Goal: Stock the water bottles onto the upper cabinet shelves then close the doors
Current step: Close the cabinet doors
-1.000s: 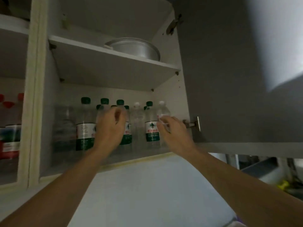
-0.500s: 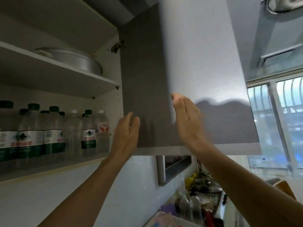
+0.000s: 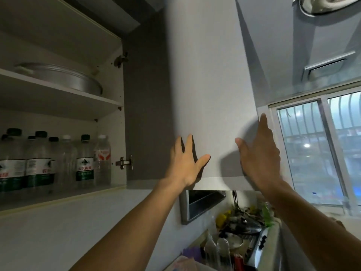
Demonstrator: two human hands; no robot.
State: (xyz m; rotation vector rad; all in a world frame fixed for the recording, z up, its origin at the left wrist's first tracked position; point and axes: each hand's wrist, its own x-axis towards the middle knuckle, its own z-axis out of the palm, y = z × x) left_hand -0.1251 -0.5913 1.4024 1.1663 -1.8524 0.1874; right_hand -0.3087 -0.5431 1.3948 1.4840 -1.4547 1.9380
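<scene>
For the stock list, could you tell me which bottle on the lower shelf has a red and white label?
The rightmost bottle, white-capped, beside the hinge; the other labelled bottles are green.

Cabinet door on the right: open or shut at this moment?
Open. The cabinet door stands swung out, and the bottles on the shelf inside show. The left hand and right hand lie flat on its face.

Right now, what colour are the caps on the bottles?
Mostly dark green caps; two bottles have white ones. The head view shows them.
</scene>
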